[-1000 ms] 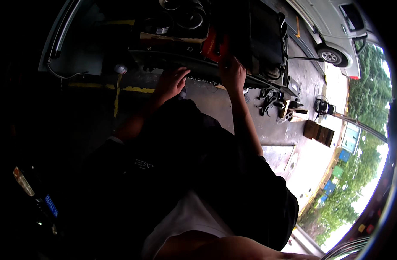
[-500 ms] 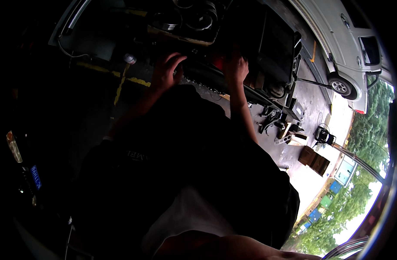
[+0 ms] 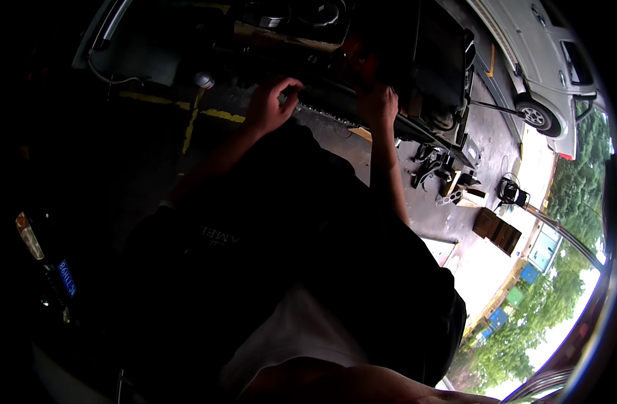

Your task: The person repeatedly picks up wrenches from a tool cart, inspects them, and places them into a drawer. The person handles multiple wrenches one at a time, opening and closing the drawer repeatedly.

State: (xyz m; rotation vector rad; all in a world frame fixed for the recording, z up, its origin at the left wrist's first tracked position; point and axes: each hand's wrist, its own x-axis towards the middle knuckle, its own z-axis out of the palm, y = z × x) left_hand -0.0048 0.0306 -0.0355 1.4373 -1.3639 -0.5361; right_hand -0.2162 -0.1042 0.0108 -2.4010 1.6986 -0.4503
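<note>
At the near edge of a dark workbench (image 3: 328, 104), my left hand (image 3: 271, 106) is closed, with its fingers curled toward the thumb. Whatever it may hold is too dark to make out. Farther right, my right hand (image 3: 379, 108) is closed too, its knuckles up over the bench edge. Its fingertips and anything in them are lost in shadow. Just beyond this hand a dim red object (image 3: 359, 59) shows, its kind unclear. An open cardboard box (image 3: 288, 36) with round metal parts (image 3: 322, 15) stands behind the hands.
A small light-coloured can (image 3: 204, 80) stands left of my left hand. A large dark boxy unit (image 3: 437, 57) is at the right. Black parts (image 3: 431, 165) and a brown carton (image 3: 497, 230) lie on the floor. A white vehicle (image 3: 537, 67) stands at far right.
My left hand's fingers have drawn closer together. My right hand has come slightly nearer and shows more of its knuckles. The red object shows more plainly. The whole view has shifted slightly.
</note>
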